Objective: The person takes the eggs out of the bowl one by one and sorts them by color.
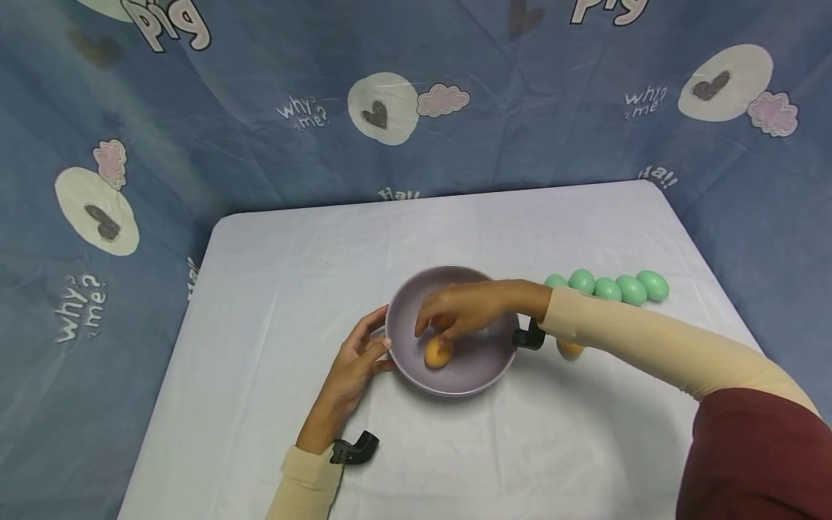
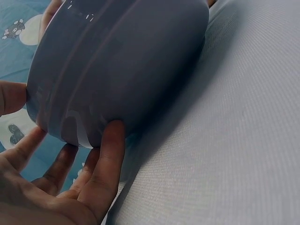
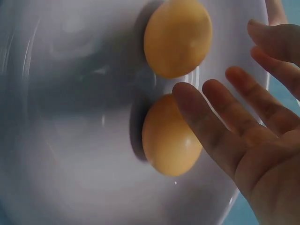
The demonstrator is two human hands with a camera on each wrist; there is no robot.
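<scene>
A round mauve bowl point(image 1: 484, 368) stands on the white-covered table. My left hand point(image 1: 354, 365) grips its left side, the thumb at the rim and the fingers point(image 2: 110, 154) against the outer wall. Inside the bowl lie two orange-brown eggs; the head view shows one egg point(image 1: 438, 352) below my right hand point(image 1: 464, 307), the other being hidden there. From the right wrist, the upper egg point(image 3: 178, 37) sits apart from the fingers, while a fingertip overlaps the lower egg point(image 3: 168, 140). The right fingers are extended and loosely spread, with nothing held between them.
Several green eggs point(image 1: 607, 289) form a row right of the bowl, partly behind my right forearm. Another orange-brown egg point(image 1: 570, 350) shows under that forearm. A blue printed cloth point(image 1: 507, 144) hangs behind the table point(image 1: 273, 289).
</scene>
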